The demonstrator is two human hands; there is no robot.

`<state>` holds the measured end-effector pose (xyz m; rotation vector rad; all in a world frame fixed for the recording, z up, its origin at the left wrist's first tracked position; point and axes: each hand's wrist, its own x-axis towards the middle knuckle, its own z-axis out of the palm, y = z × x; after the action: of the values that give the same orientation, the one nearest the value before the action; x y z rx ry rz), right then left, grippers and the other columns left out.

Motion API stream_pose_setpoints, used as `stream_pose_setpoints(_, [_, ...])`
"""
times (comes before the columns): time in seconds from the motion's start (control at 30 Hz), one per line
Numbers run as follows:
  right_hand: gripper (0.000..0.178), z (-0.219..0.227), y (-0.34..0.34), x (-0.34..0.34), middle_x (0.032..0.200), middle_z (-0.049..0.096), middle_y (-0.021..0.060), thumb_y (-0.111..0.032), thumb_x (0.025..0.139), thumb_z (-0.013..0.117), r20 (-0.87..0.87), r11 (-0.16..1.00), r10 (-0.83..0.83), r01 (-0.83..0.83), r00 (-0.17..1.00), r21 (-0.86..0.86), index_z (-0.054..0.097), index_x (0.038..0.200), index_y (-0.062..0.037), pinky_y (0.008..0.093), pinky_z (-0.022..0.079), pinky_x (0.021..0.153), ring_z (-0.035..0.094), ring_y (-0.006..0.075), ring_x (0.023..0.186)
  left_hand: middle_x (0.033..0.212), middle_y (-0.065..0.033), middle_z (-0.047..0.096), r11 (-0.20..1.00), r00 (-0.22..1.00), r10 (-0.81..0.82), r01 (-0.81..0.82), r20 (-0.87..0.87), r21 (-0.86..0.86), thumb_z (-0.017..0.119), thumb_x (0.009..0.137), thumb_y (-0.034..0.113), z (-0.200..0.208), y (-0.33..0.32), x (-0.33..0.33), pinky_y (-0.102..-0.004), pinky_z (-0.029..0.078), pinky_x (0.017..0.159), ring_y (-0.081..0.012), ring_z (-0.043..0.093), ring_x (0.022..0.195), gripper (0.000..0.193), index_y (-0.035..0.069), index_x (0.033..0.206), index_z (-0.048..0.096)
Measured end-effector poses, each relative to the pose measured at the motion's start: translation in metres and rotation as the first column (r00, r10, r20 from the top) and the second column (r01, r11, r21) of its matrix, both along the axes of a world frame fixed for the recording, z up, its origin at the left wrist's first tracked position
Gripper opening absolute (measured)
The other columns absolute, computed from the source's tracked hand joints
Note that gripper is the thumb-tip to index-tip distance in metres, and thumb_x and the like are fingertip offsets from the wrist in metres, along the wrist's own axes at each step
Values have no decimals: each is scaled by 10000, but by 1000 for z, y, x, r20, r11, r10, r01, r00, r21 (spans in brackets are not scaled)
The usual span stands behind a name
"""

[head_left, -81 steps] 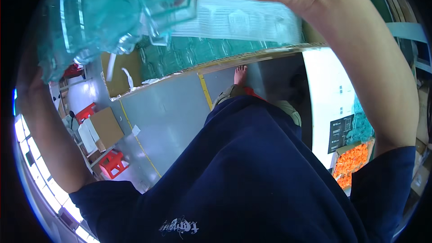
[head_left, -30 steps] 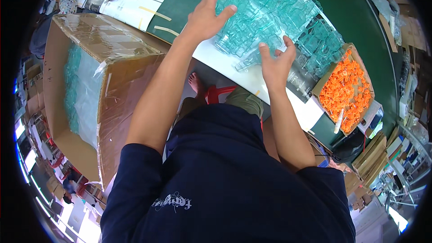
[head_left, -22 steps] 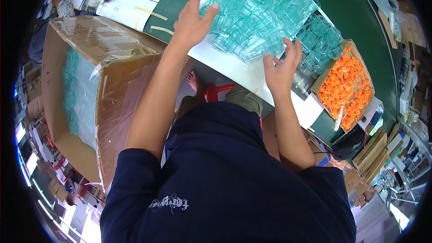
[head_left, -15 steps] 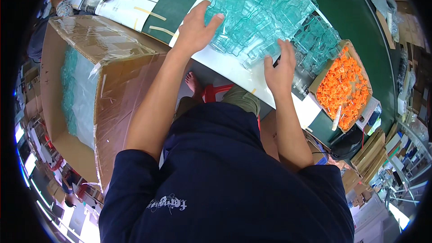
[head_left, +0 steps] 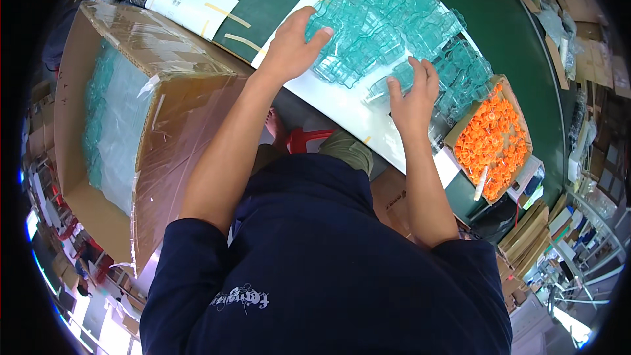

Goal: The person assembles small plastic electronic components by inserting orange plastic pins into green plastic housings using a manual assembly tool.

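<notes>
The step in hand looks to be squaring up the loose pile of clear green plastic pieces (head_left: 368,33), which lies on the white sheet (head_left: 342,105) spread over the green table (head_left: 526,66), and it calls for a broad, light touch. The left hand (head_left: 292,49) stands at the pile's left edge, thumb and fingers spread wide; the right hand (head_left: 414,105) is at the near right side, its fingers half curled with a gap to the thumb, well apart from the left. Whether either one bears on a piece I cannot tell, since the clear plastic overlaps so much. To do this well, I would push from both sides with flat palms and extended fingers, low against the sheet, so that the pieces slide rather than climb over one another (thin-walled shapes like these probably hook together easily). A nearby piece (head_left: 381,89) sits at the pile's near edge, beside the right fingertips, and would be best nudged inward before any wider sweep. The right forearm needs care too: the shallow carton (head_left: 462,128) of orange parts (head_left: 493,151) stands just beyond, and a careless elbow could knock it.
</notes>
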<state>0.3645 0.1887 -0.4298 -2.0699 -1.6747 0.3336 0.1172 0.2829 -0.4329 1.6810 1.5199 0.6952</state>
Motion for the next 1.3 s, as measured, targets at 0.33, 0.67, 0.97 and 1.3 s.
stream_pose_setpoints(0.33, [234, 53, 33, -16, 1235, 645, 117, -121, 961, 639, -163, 974, 71, -33, 984, 226, 666, 1178, -39, 332, 500, 931, 604, 247, 1053, 1215, -210, 599, 959, 971, -235, 224, 43, 174, 680, 832, 178, 109, -85, -42, -486, 470, 985, -402, 557, 1178, 486, 2, 1267, 554])
stream_pose_setpoints(0.67, [179, 228, 123, -339, 1099, 740, 69, -77, 915, 677, -130, 264, 964, -905, 234, 333, 722, 1074, -8, 262, 524, 745, 671, 161, 848, 1325, -184, 647, 993, 986, 86, -73, 143, -93, 663, 952, 194, 272, -170, -325, -285, 534, 921, -208, 673, 1106, 439, -14, 1334, 599])
stream_pose_setpoints(0.97, [458, 151, 157, -517, 1032, 745, 96, -138, 820, 787, 108, 162, 982, -982, 152, -91, 647, 1245, -44, 327, 558, 753, 688, 213, 804, 1408, -201, 550, 962, 509, 230, -250, -829, 113, 784, 786, 256, 140, -96, -437, -422, 439, 1098, -357, 526, 1309, 860, -13, 1497, 383])
stream_pose_setpoints(1.3, [598, 77, 222, -534, 1098, 706, 160, -163, 740, 777, 403, -4, 910, -975, -95, -221, 573, 1295, -71, 428, 535, 790, 669, 303, 937, 1404, -275, 481, 993, 591, 71, -118, -803, 1, 748, 721, 263, 148, -94, -440, -514, 418, 1065, -414, 531, 1212, 923, 15, 1501, 321])
